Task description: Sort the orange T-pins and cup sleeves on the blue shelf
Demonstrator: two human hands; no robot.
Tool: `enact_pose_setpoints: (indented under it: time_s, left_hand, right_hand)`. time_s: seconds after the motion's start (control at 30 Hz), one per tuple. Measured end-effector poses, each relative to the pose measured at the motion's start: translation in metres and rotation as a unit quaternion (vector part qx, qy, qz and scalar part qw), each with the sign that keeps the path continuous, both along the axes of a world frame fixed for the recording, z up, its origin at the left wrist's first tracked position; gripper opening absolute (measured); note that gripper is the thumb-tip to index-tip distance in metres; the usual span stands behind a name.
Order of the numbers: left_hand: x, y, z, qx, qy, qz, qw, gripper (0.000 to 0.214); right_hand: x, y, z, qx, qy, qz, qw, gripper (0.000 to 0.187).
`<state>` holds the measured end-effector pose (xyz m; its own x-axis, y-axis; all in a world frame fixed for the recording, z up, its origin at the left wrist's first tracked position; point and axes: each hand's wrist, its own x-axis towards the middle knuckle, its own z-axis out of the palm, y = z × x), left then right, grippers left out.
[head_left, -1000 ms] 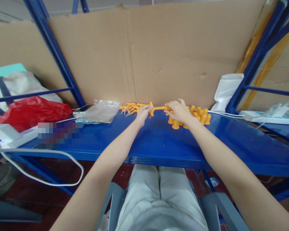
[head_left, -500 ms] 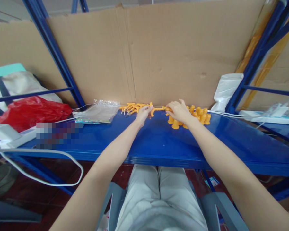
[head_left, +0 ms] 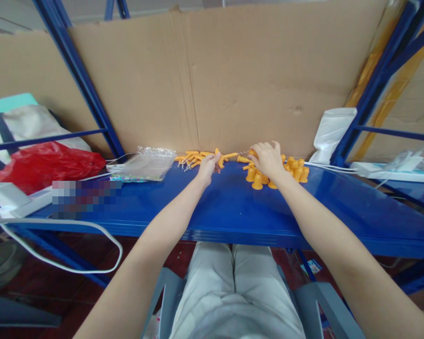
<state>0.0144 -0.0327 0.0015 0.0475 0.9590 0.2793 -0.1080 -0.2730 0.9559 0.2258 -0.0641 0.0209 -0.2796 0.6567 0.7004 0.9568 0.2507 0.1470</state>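
My left hand (head_left: pixel 208 168) pinches an orange screw with a curved crossbar handle (head_left: pixel 220 161). Its ridged shaft (head_left: pixel 231 155) points right, towards my other hand. From the shaft's tip a short metal chain (head_left: pixel 243 152) runs across to my right hand (head_left: pixel 268 158). The fingers there are closed on an orange plastic piece (head_left: pixel 253 153), mostly covered by the hand. Below and beside that hand stand several orange flared, bell-shaped pieces (head_left: pixel 257 181). Left of my left hand lies a heap of similar orange handled pieces (head_left: pixel 192 157) with chains.
A stack of clear plastic bags (head_left: pixel 144 165) lies left on the blue shelf (head_left: pixel 229 207). Cardboard (head_left: pixel 247 80) walls the back. A red bag (head_left: pixel 53 162) and a looped white cable (head_left: pixel 118 249) are farther left. A white pouch (head_left: pixel 334 132) leans at right.
My right hand has shifted right, away from my left hand, and the chain between them now shows drawn out. The screw in my left hand has tilted slightly.
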Motion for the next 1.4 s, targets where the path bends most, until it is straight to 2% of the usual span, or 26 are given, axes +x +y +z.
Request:
enact_pose_setpoints:
  time_s: [0.23, 0.33, 0.6, 0.73, 0.87, 1.07, 1.27, 1.4]
  left_hand:
    - [0.001, -0.006, 0.007, -0.044, -0.086, 0.069, 0.993, 0.033]
    - [0.002, -0.009, 0.01, -0.061, -0.117, 0.101, 0.986, 0.03]
    - [-0.001, -0.005, 0.012, -0.052, -0.16, 0.151, 0.974, 0.031]
    - [-0.003, -0.004, 0.012, -0.051, -0.152, 0.168, 0.973, 0.031]
    - [-0.003, -0.005, 0.012, -0.048, -0.145, 0.175, 0.973, 0.031]
    - [-0.001, -0.005, 0.011, -0.047, -0.14, 0.169, 0.974, 0.032]
    - [-0.001, -0.005, 0.011, -0.04, -0.141, 0.162, 0.976, 0.035]
    - [0.0, -0.006, 0.012, -0.041, -0.142, 0.163, 0.975, 0.035]
  right_hand:
    - [0.0, 0.002, 0.001, 0.059, 0.081, 0.051, 0.994, 0.031]
    - [-0.002, 0.005, 0.0, 0.061, 0.101, 0.079, 0.99, 0.03]
    - [-0.009, 0.016, -0.011, -0.025, 0.175, 0.178, 0.968, 0.026]
    - [-0.015, 0.016, -0.017, -0.09, 0.205, 0.196, 0.955, 0.022]
    - [-0.022, 0.013, -0.021, -0.147, 0.185, 0.182, 0.954, 0.017]
    - [-0.026, 0.008, -0.022, -0.217, 0.051, 0.108, 0.969, 0.003]
    - [-0.028, -0.003, -0.014, -0.237, 0.008, 0.048, 0.97, 0.011]
    - [-0.03, -0.009, -0.008, -0.237, -0.005, 0.012, 0.972, 0.024]
